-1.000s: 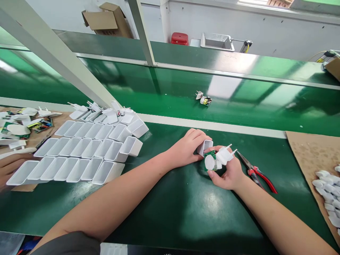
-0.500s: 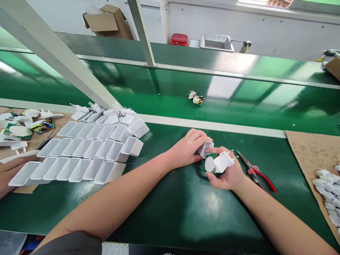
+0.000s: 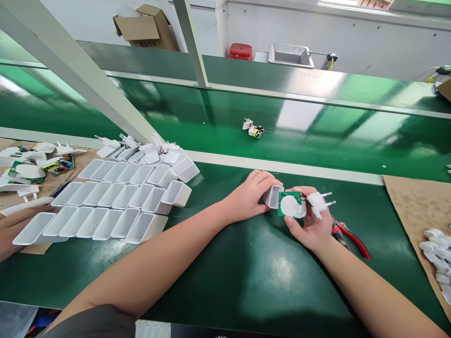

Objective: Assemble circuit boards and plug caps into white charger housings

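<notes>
My left hand (image 3: 253, 197) is closed around a white plastic charger case (image 3: 273, 197), its open end facing right. In my right hand (image 3: 312, 220) is a green circuit board (image 3: 295, 196) with a round white pad (image 3: 289, 206) on it, held between thumb and fingers. A white two-pin plug cap (image 3: 319, 203) sits beside the board over my right fingers, its pins pointing right. The board's left edge is at the mouth of the case; whether it has entered cannot be seen. Pliers (image 3: 347, 232) with red handles lie behind my right hand, jaws hidden.
Rows of open white cases (image 3: 102, 224) stand at left, plug caps behind them. Circuit boards (image 3: 26, 171) lie on cardboard at far left, near another person's hand (image 3: 17, 230). One board (image 3: 256, 131) rests on the green belt. White parts (image 3: 439, 253) lie on cardboard at right.
My right hand has turned the circuit board so its green face shows, lined up with the case. The plug cap has swung right. The board on the belt has shifted slightly left.
</notes>
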Available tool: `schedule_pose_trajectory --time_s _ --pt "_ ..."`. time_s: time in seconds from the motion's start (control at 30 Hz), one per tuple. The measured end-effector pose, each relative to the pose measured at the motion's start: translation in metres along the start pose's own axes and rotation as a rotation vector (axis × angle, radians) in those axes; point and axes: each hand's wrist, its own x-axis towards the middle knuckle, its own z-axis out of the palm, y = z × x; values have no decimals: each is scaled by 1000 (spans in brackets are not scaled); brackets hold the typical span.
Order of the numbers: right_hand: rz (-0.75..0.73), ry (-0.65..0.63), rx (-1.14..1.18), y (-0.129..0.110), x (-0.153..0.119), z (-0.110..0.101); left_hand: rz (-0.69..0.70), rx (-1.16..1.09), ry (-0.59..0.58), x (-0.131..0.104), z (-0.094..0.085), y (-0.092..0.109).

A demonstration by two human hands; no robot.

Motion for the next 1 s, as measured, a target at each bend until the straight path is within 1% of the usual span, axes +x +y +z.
schedule_pose_trajectory --time_s 0.17,0.33,0.63,0.77,1.0 --pt "-5 22 -36 -1 1 3 41 10 33 1 1 -1" --pt "-24 36 -119 0 4 2 51 16 34 0 2 -4" --pt "-123 -29 -218 -7 12 0 102 17 73 0 4 -5" --pt "-187 -41 -252 -11 14 1 83 29 91 -1 5 -6" --pt "-165 -22 -292 -10 13 0 85 43 73 -1 6 -6"
